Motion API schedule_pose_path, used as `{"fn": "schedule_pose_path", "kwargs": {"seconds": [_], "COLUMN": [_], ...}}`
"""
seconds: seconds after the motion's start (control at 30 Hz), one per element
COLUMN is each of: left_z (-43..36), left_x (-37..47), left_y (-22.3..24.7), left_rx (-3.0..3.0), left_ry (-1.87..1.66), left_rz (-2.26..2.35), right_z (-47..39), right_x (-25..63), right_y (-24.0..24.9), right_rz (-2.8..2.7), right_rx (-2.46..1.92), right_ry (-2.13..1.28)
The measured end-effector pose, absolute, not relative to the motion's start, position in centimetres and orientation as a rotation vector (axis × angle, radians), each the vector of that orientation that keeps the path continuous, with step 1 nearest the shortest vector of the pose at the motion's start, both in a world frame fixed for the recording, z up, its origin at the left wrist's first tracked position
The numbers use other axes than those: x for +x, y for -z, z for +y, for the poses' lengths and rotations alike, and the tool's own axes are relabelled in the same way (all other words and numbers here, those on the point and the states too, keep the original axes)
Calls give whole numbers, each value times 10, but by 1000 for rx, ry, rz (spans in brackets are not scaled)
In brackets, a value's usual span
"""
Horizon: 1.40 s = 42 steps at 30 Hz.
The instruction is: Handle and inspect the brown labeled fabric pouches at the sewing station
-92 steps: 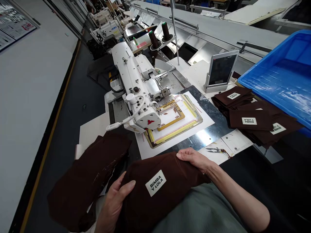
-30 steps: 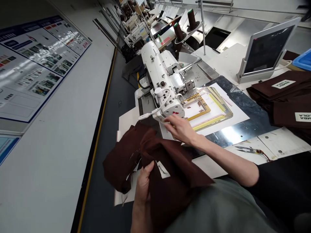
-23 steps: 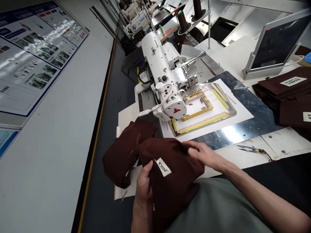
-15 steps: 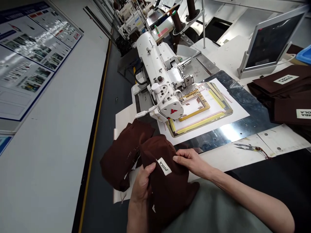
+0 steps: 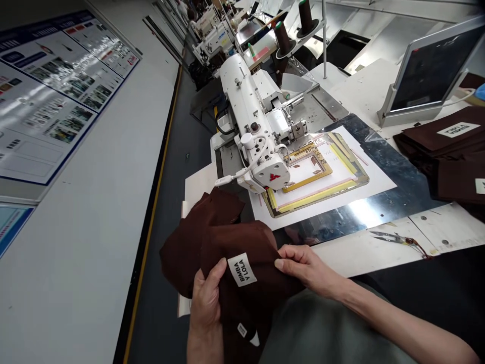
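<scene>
While both hands grip it at lower centre of the frame, the brown fabric piece [image 5: 242,253] sits bunched over the table edge, its white label [image 5: 241,269] facing up.

- Left hand [image 5: 206,303]: closed on the cloth from below, thumb beside the label.
- Right hand [image 5: 308,268]: fingers pinching the fabric's right fold, palm down.
- A second brown piece [image 5: 189,247]: lies partly under the held one, to its left.
- Sewing machine [image 5: 253,131]: white, centre frame; a yellow clamp frame [image 5: 318,177] lies under its head on white paper.
- Stack of labelled pieces [image 5: 447,146]: right edge.
- Thread snips [image 5: 397,238]: on the table, lower right.
- Tablet [image 5: 428,71]: upper right, screen dark.

Handling judgement: smoothing goes best with the label kept flat and upward, the hands pulling evenly apart so no crease forms beneath it.
</scene>
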<state>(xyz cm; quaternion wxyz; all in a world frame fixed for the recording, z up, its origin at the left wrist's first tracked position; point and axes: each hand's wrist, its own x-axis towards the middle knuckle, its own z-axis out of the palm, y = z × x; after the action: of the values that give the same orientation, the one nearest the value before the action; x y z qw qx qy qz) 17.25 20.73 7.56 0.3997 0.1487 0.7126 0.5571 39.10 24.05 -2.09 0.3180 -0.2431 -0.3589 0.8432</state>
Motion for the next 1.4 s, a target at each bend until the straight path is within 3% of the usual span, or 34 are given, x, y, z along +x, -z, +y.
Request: {"fn": "schedule_pose_path", "kwargs": {"seconds": [0.33, 0.67, 1.03, 1.4], "left_z": [207, 207, 208, 202], "left_x": [183, 193, 205, 200], "left_y": [-85, -90, -93, -94], "left_rx": [351, 457, 387, 512], "left_ry": [-1298, -1246, -1229, -1126], "left_rz": [1857, 1820, 1823, 1788], "right_z": [252, 244, 251, 257], "right_x": [401, 390, 404, 406], "right_y": [11, 14, 20, 27], "right_rz": [-912, -993, -805, -794], "right_rx": [-602, -722, -671, -557], "right_ry": [-2314, -2055, -2267, -2215]}}
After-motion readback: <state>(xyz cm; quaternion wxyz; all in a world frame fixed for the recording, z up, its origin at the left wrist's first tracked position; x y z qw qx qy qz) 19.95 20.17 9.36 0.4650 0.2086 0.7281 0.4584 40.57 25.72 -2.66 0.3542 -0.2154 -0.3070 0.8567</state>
